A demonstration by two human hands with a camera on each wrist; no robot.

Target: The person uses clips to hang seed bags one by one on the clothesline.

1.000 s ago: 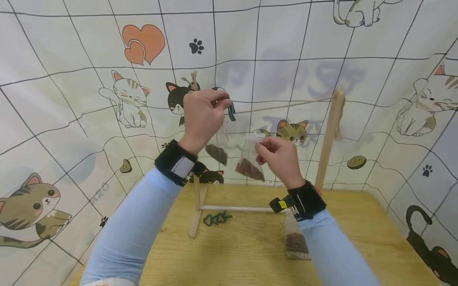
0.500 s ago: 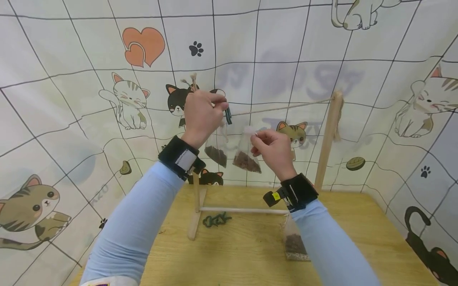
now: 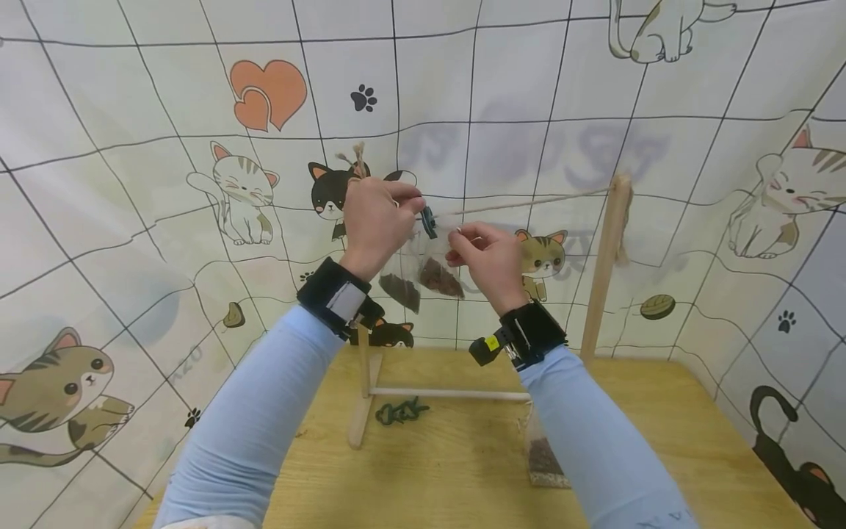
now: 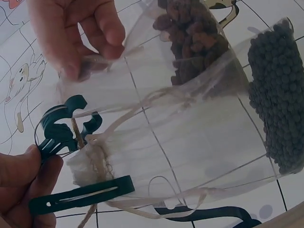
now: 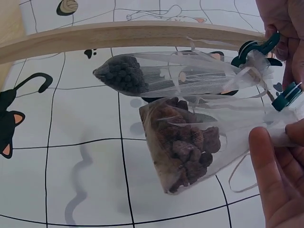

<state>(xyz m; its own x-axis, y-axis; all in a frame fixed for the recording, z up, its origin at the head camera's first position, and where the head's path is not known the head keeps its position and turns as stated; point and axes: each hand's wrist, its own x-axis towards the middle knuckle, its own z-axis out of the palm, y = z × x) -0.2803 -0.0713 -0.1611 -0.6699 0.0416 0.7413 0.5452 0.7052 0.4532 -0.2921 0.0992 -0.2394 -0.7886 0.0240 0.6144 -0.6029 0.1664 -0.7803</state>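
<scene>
In the head view my left hand (image 3: 380, 220) is raised at the left part of the rope (image 3: 529, 202). Its thumb and fingers pinch a dark green plastic clip (image 4: 61, 123), whose jaws stand apart beside the rope in the left wrist view. Just to the right, my right hand (image 3: 492, 261) pinches the top of a sheer drawstring bag (image 5: 180, 142) holding reddish-brown chunks. Next to it hangs a second sheer bag (image 4: 278, 95) of dark round pellets, its gathered neck at the rope with another green clip (image 4: 85, 194) across it.
A wooden post (image 3: 606, 272) holds up the rope's right end. Several green clips (image 3: 402, 411) lie on the table (image 3: 423, 485) near the stand's left foot. Another filled bag (image 3: 545, 463) stands on the table, partly behind my right forearm. A patterned cloth hangs behind.
My right hand has brought the bag of reddish-brown chunks up and left, close to the clip and the rope. My left hand has stayed nearly in place, with its clip turned a little.
</scene>
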